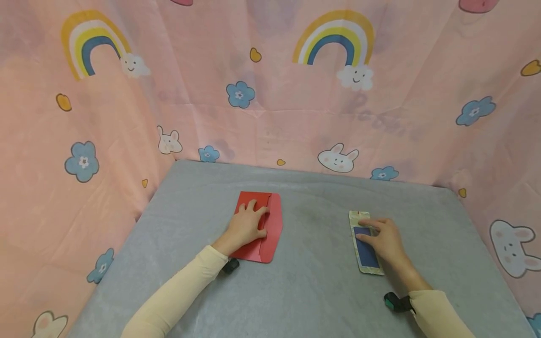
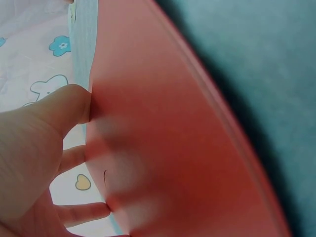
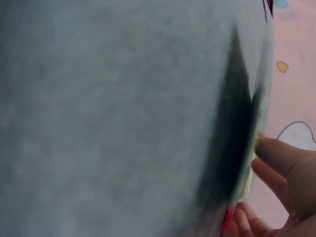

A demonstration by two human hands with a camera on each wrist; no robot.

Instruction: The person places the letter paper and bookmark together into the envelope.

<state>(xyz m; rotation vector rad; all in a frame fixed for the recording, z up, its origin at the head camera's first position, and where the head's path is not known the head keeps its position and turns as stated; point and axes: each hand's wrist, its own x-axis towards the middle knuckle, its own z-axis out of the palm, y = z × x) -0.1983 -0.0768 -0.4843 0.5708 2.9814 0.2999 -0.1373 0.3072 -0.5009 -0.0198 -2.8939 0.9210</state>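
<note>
Now I see two hands at work on a grey table (image 1: 304, 291), one on each side. The left hand (image 1: 245, 224) is on top of a red envelope (image 1: 272, 239), on the left part of the table. Its fingers are spread out and a bit bent, with space between them. The tips touch the paper, but they are not wrapped around it. The envelope lies flat, and its flap (image 1: 276, 216) is folded out toward the right. My left wrist camera shows the fingers and thumb along the far side of the red paper.

The right hand (image 1: 386, 239) is over a long, thin card (image 1: 367, 251) on the right part of the table. That card has a pale rim and a big blue patch. The thumb and pointing finger reach over its face with a small gap between them. They are loose, not squeezed together. I cannot tell if both tips really touch it. In my right wrist camera I spot a bit of red string (image 3: 227, 220) by the fingers.

The envelope and the card are well apart. Cream sleeves (image 1: 181, 293) cover both arms. Behind the table hangs a pink cloth (image 1: 291, 126) with rainbows, bunnies, hearts and blue flowers.
</note>
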